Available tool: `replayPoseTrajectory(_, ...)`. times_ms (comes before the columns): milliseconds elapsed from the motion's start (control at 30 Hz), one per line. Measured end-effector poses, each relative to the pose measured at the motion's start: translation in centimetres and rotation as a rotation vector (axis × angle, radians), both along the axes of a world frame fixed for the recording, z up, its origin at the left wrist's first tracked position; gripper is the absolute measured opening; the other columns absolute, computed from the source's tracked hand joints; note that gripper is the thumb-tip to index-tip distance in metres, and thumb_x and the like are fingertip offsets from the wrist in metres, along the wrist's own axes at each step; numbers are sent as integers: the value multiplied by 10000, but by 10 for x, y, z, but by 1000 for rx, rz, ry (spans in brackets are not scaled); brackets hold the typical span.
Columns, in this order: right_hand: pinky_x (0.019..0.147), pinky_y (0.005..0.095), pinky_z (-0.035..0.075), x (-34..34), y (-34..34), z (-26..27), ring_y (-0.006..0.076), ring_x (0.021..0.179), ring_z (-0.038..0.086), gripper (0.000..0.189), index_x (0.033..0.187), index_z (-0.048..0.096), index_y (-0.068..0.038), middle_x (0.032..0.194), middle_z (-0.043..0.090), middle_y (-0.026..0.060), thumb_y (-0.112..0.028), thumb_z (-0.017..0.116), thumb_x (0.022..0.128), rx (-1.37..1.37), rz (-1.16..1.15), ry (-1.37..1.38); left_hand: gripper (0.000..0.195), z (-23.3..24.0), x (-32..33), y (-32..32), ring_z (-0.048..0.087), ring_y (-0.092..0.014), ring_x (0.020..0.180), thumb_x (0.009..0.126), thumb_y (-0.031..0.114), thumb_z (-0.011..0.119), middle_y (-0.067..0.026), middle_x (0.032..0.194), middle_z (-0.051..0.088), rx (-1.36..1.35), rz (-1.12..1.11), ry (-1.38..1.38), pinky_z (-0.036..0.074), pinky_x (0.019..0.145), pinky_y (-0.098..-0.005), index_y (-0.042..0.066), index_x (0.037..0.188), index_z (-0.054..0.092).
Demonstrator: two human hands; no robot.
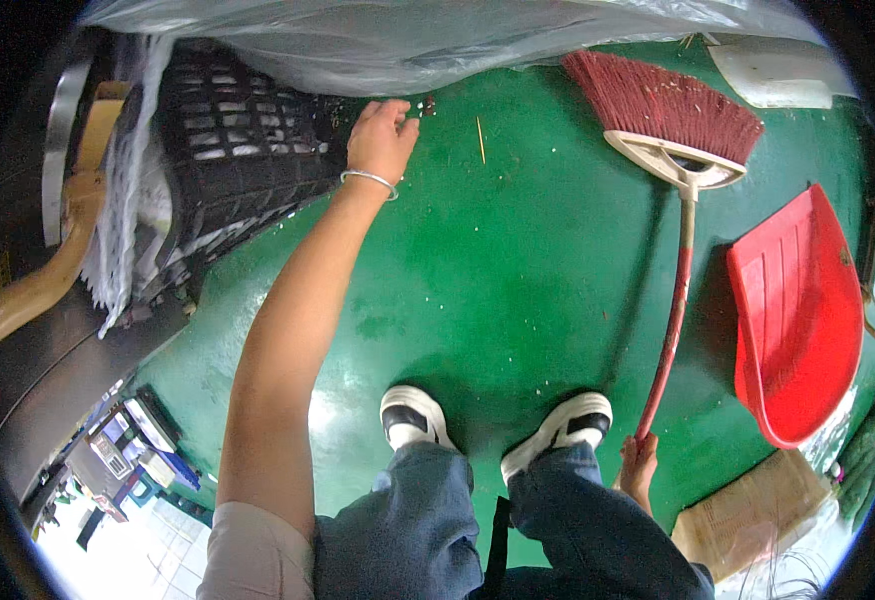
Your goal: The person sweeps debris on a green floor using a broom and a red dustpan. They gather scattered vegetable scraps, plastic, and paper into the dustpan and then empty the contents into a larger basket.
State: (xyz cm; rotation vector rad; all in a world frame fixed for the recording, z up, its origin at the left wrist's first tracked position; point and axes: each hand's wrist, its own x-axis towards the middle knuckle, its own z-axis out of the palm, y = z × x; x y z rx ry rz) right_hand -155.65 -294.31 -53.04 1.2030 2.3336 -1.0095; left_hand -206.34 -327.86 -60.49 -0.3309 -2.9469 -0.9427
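My left hand (383, 142), with a silver bangle at the wrist, reaches forward beside a black plastic crate (242, 127); its fingers are loosely bent near the edge of hanging clear plastic sheeting (377, 45), and whether they touch anything is unclear. Low on the right, my right hand (638, 465) grips the red handle of a broom (677, 300). Dark red bristles (670, 109) fan out from its cream head, away from me. A red dustpan (805, 315) lies right of the broom. Small white bits and a thin wooden stick (481, 141) lie on the green floor (497, 247).
Flattened cardboard (752, 514) lies at the lower right, near a green sack (869, 457). A white plastic piece (775, 71) is at the upper right. On the left are a curved wooden part (40, 292) and a dark surface; a calculator (110, 456) shows at the lower left.
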Motion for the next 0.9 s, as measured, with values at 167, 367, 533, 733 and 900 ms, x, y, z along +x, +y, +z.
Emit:
replayPoseTrajectory(167, 512, 334, 428, -7, 7, -10, 216, 560, 534, 164, 881, 407, -51, 649, 522, 112, -158, 519, 827, -31, 20, -66, 271, -27, -13, 24, 542, -328, 841, 685, 223, 663, -139, 877, 556, -25, 42, 100, 447, 731, -402, 48, 877, 587)
replayPoseTrajectory(367, 501, 313, 439, -14, 17, -25, 195, 557, 545, 142, 856, 407, -47, 646, 538, 102, -129, 512, 808, 3, 127, -234, 224, -23, -10, 11, 571, -224, 709, 695, 192, 662, -93, 804, 557, -125, -88, 44, 469, 638, -345, 65, 863, 589)
replayPoseTrajectory(533, 472, 333, 424, -6, 26, -38, 215, 537, 542, 194, 843, 400, -46, 639, 538, 112, -158, 551, 794, -30, 144, -240, 219, 5, 26, -22, 537, -186, 593, 702, 152, 660, -79, 777, 542, -26, 22, -7, 460, 557, -299, 67, 888, 581)
replayPoseTrajectory(733, 488, 344, 424, -7, 35, -52, 229, 553, 544, 229, 835, 412, -50, 645, 540, 115, -190, 586, 784, -30, 228, -234, 72, 19, 65, -50, 547, -212, 580, 740, 99, 608, -76, 672, 537, 87, 74, -77, 443, 537, -326, 50, 765, 560)
replayPoseTrajectory(900, 529, 403, 443, -29, 26, -42, 321, 597, 572, 201, 798, 398, -38, 654, 543, 166, -158, 555, 761, -15, 231, -276, 124, 11, 87, -53, 494, -122, 532, 766, 121, 629, -65, 657, 538, 95, 113, -143, 413, 507, -257, 26, 737, 554)
